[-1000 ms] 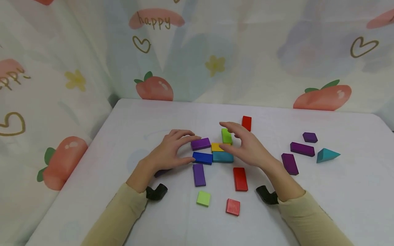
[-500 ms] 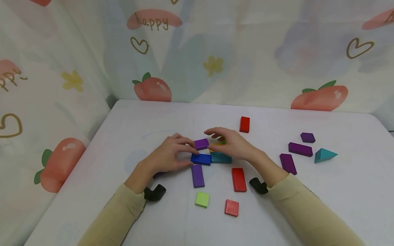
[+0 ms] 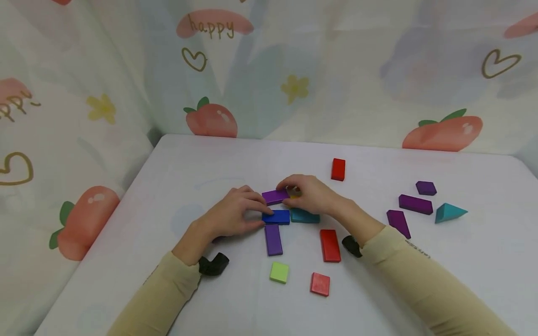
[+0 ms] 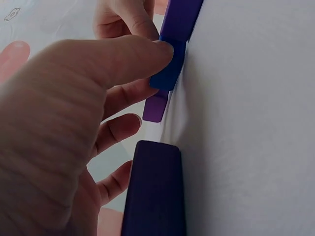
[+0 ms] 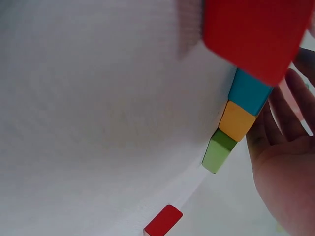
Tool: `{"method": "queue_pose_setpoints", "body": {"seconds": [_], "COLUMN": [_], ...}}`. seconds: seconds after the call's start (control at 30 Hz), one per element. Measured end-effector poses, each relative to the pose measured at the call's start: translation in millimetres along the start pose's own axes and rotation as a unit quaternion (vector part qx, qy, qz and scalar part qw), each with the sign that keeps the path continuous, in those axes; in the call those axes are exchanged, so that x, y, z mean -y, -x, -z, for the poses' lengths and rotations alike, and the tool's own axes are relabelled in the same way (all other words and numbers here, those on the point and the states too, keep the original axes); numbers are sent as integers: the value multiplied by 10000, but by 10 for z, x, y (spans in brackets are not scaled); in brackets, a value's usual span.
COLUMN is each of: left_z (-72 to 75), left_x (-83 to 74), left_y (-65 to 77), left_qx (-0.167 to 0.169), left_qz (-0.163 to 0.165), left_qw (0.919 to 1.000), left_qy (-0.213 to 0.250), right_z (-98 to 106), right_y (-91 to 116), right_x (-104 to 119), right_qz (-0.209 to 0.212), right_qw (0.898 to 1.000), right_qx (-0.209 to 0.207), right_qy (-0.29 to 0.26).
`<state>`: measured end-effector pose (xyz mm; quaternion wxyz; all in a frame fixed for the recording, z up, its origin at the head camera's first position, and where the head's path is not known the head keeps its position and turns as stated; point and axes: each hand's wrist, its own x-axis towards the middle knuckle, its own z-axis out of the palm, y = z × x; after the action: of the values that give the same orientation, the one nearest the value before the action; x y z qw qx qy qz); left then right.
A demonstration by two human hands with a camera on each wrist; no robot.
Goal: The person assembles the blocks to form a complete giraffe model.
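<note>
My left hand [image 3: 235, 212] pinches the left end of a blue block [image 3: 280, 217] between thumb and index finger, seen close in the left wrist view. My right hand [image 3: 315, 193] has its thumb and fingertips at both long sides of a purple block's [image 3: 274, 197] right end, just behind the blue one. A teal block [image 3: 306, 216] lies end to end with the blue block. Behind it a yellow block [image 5: 237, 121] and a green block [image 5: 216, 152] show in the right wrist view; the right hand mostly hides them in the head view.
In front lie a violet block [image 3: 273, 240], a red block [image 3: 330, 245], a lime square [image 3: 279, 272] and a pale red square [image 3: 320, 284]. Another red block [image 3: 338, 169] lies behind. Purple blocks [image 3: 415, 204] and a teal wedge [image 3: 450, 213] sit right. A dark purple block [image 4: 153, 191] lies beneath my left hand.
My right hand has moved left from above the green and yellow blocks to the purple block's right end. The left hand's fingers have closed in on the blue block.
</note>
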<state>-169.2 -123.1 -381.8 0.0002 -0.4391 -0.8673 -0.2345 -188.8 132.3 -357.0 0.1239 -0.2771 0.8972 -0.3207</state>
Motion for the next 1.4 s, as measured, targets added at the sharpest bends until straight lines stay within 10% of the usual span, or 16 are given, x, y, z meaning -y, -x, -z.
{"method": "queue_pose_setpoints", "body": {"seconds": [0.7, 1.4], "left_z": [71, 35], "left_x": [62, 40], "left_y": [40, 30], "left_qx": [189, -97], "left_qz": [411, 161], "left_qw": [9985, 9985], "left_qy": [293, 510], "right_z": [64, 21], "right_y": [120, 141], "right_x": [-15, 19], "right_qz": [-344, 18], "right_qw": [9985, 10000], "right_qx": [39, 32], "right_qy": [431, -7]}}
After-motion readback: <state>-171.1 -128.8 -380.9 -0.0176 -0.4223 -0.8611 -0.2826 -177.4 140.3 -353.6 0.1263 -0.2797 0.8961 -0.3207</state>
